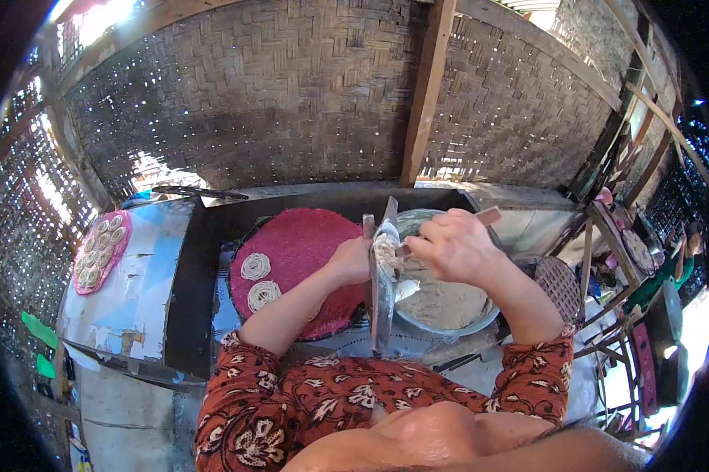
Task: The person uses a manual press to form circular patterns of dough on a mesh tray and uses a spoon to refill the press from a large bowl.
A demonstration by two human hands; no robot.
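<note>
My left hand (352, 259) grips a narrow wooden press-like tool (383, 312), held over the gap between a round pink mat and a basin. Pale, sticky dough (385, 255) lies in the opening of the tool. Closed around a wooden handle (489, 216), my right hand (456, 245) is at the tool's right side; the working end is partly hidden by my fingers. Beneath it, the wide basin (449, 331) holds more pale dough or batter (449, 304). Coiled noodle-like rounds (264, 295) rest on the pink mat (307, 236), partly covered by my left forearm.
At left, a box-like stand (136, 265) carries a smaller pink mat with several coiled rounds (101, 251). A woven bamboo wall (307, 100) and wooden post (430, 94) rise behind. A lattice tray (558, 286) is at right, with a person in green (664, 277) beyond.
</note>
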